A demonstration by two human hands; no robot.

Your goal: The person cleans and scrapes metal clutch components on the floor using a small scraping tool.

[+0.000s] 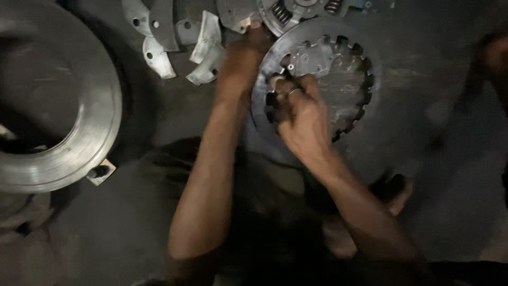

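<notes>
A round grey metal ring plate (pixel 275 63) with notched inner teeth lies on the dark floor. A small flat metal piece with holes (pixel 312 58) sits inside it near the top. My left hand (pixel 241 61) grips the ring's upper left rim. My right hand (pixel 301 114), with a ring on one finger, is closed over the ring's inner left edge, fingers pinched on something small that I cannot make out.
A large shiny metal disc (pixel 79 137) fills the left side. Several curved metal segments (pixel 203 47) lie at the top. A sprung clutch disc (pixel 296 10) shows at the top edge. My bare foot (pixel 397 193) rests lower right. A blurred limb (pixel 495 58) is at far right.
</notes>
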